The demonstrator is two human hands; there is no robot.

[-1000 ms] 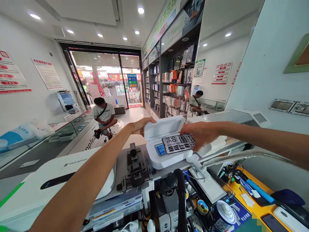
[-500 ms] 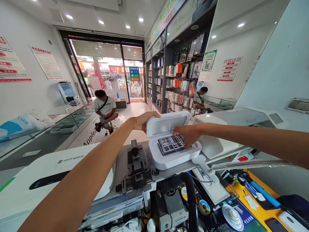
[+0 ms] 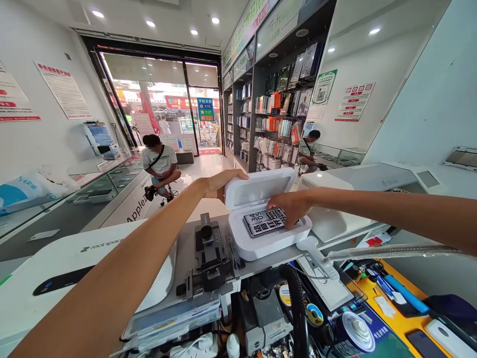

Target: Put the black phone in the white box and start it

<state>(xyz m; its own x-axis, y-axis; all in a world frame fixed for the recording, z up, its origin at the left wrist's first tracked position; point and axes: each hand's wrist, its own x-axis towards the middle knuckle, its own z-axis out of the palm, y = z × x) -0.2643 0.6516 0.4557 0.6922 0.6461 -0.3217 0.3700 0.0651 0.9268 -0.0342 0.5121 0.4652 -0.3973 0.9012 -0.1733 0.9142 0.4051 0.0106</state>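
A white hinged box (image 3: 246, 252) stands on the grey counter with its lid (image 3: 257, 191) raised. My left hand (image 3: 223, 183) grips the left edge of that lid, its fingertips partly hidden behind it. Inside the box lies a phone (image 3: 263, 222) whose screen shows large black characters on white. My right hand (image 3: 290, 206) reaches into the box from the right, fingers bent round the phone's right end, thumb and fingertips at its edges. A black clamp-like fixture (image 3: 208, 253) sits just left of the box.
A white rock space machine (image 3: 82, 268) fills the left side. A black hose (image 3: 298, 308) rises in front, near a spray can (image 3: 354, 333) and an orange mat (image 3: 387, 303) with tools. Beyond the counter a person (image 3: 160, 164) sits on a stool.
The camera view has shifted slightly. My hands, the raised lid and the phone keep the same places relative to one another.
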